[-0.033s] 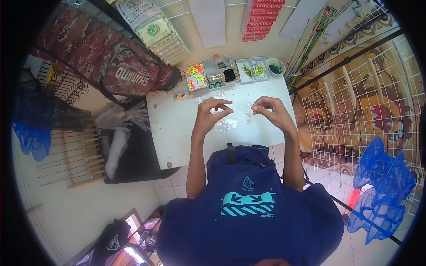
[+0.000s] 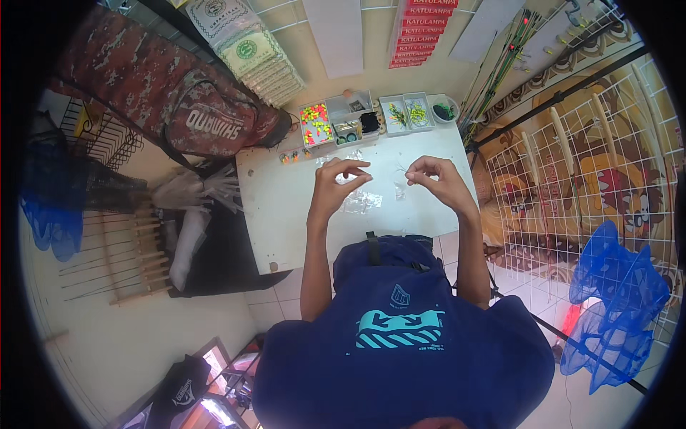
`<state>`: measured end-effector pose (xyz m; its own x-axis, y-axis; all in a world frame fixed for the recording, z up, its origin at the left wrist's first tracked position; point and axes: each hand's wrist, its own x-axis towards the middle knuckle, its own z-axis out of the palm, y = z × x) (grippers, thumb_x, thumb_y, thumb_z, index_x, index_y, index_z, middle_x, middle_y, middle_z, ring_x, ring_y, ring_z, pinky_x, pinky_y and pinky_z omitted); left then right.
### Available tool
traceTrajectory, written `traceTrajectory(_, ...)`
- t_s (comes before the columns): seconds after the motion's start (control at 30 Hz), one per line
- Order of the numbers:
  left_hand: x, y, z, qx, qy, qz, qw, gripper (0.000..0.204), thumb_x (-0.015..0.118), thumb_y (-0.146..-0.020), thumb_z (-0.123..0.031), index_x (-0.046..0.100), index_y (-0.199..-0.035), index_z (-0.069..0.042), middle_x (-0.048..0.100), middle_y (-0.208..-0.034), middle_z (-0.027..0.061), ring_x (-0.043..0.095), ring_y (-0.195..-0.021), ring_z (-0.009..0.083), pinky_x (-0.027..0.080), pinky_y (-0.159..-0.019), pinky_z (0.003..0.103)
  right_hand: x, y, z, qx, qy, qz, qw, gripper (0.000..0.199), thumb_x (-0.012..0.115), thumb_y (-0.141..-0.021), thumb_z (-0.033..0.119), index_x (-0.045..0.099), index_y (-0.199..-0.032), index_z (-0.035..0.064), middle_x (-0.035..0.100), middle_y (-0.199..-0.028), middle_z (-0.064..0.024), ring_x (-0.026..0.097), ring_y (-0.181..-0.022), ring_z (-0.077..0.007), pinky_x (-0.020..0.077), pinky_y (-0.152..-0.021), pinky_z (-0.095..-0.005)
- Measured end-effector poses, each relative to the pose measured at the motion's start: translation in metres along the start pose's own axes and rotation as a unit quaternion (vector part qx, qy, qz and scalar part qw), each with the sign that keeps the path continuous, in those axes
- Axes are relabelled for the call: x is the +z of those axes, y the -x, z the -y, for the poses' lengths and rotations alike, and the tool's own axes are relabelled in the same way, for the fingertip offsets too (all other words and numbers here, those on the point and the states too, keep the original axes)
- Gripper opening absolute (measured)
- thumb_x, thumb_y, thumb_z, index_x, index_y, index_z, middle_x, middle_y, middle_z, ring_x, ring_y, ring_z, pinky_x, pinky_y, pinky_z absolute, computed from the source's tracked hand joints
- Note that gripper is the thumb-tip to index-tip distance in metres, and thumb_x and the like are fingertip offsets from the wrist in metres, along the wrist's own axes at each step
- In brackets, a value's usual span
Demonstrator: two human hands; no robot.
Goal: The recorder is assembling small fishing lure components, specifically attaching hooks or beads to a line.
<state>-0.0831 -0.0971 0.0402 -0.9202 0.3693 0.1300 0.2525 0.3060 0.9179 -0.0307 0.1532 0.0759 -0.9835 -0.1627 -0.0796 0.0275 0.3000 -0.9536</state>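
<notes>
My left hand (image 2: 337, 187) hovers over the white table (image 2: 286, 207), its thumb and forefinger curved with a gap between their tips. Nothing shows between them. To its right, my right hand (image 2: 437, 184) pinches a thin line (image 2: 400, 169) between thumb and forefinger. Fine strands of it stick out to the left of the fingertips; whether it reaches my left hand is too faint to see. Clear plastic bags (image 2: 363, 203) lie on the table between and below the hands, with a small clear bag (image 2: 400, 191) close to my right fingertips.
At the table's far edge stand a tray of bright small floats (image 2: 314, 125), a divided box (image 2: 349, 118), two white trays of green and yellow pieces (image 2: 406, 114) and a round bowl (image 2: 444, 109). A camouflage rod bag (image 2: 207, 118) leans at left; a white wire grid (image 2: 572, 164) stands at right.
My left hand has shifted very slightly left. The pale loop of line by my right fingertips now looks like loose, spread strands.
</notes>
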Motion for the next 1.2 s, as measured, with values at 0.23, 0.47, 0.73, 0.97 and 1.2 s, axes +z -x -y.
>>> traceTrajectory(0.23,0.001,-0.012,-0.042,0.155,-0.082,0.019,0.984,0.046,0.083,-0.064,-0.019,0.072,-0.109,-0.014,0.071,-0.100,-0.0001,0.055,-0.087,0.0201,0.044,-0.085,0.035,0.004,-0.004,0.007,0.010,0.072,0.052,0.996,0.014,0.068,-0.085,0.017,0.072,-0.088,0.0042,0.070,-0.071,-0.0041,0.064,-0.068,-0.0108,0.0460,-0.066,-0.0276)
traceTrajectory(0.47,0.008,-0.018,-0.048,0.198,-0.153,0.109,0.962,0.039,0.079,-0.069,-0.024,0.072,-0.107,-0.019,0.070,-0.082,-0.0067,0.052,-0.078,0.0163,0.041,-0.081,0.033,0.006,-0.008,0.010,0.016,0.068,0.069,0.995,0.014,0.069,-0.084,0.018,0.073,-0.088,0.0056,0.070,-0.070,-0.0034,0.062,-0.066,-0.0116,0.0458,-0.067,-0.0289)
traceTrajectory(0.73,0.010,-0.014,-0.044,0.145,-0.114,0.076,0.980,0.025,0.078,-0.072,-0.022,0.074,-0.097,-0.018,0.068,-0.074,-0.0060,0.050,-0.076,0.0164,0.040,-0.077,0.032,0.001,-0.005,0.022,-0.001,0.087,0.044,0.995,0.014,0.071,-0.082,0.018,0.073,-0.089,0.0066,0.070,-0.072,-0.0042,0.062,-0.066,-0.0126,0.0461,-0.068,-0.0292)
traceTrajectory(0.97,0.009,-0.011,-0.047,0.120,-0.172,0.074,0.975,0.012,0.078,-0.073,-0.018,0.075,-0.085,-0.015,0.062,-0.077,0.0012,0.051,-0.079,0.0198,0.041,-0.075,0.035,0.003,-0.002,0.033,-0.020,0.134,0.006,0.991,0.013,0.072,-0.080,0.015,0.073,-0.090,0.0069,0.071,-0.077,-0.0061,0.064,-0.070,-0.0165,0.0472,-0.069,-0.0305)
traceTrajectory(1.2,0.010,-0.014,-0.043,0.202,-0.208,0.088,0.953,0.014,0.077,-0.075,-0.018,0.073,-0.087,-0.011,0.062,-0.082,0.0057,0.053,-0.085,0.0230,0.042,-0.076,0.036,0.008,0.000,0.038,-0.040,0.174,-0.029,0.984,0.012,0.072,-0.079,0.012,0.072,-0.089,0.0054,0.071,-0.081,-0.0076,0.063,-0.077,-0.0203,0.0493,-0.071,-0.0347)
